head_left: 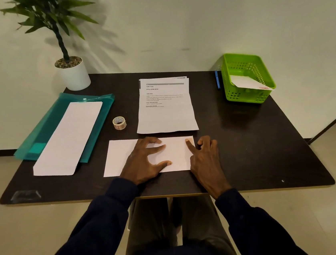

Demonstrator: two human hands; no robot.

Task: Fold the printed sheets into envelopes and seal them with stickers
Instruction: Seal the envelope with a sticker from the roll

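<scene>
- I'm watching the folded sheet lying flat on the dark table, right at the near edge in front of the person.
- The left hand is spreading wide over the middle of the folded sheet, fingers straight, pressing it down and gripping nothing.
- The right hand is sitting at the folded sheet's right edge. Its forefinger is lying straight on the far right corner while the other fingers are tucking in; it's grasping nothing.
- Just beyond the folded sheet, the stack of printed sheets is lying text-up, apart from it.
- Beyond the folded sheet and slightly left, the sticker roll is resting on the table.
- Left of the folded sheet, I'm seeing a long white paper stack lying on a teal plastic folder.
- Far right beyond the folded sheet, a green basket is holding a white envelope leaning inside, with a blue pen just beside the basket.
- Far left beyond the folded sheet, a potted plant is standing against the wall.
</scene>
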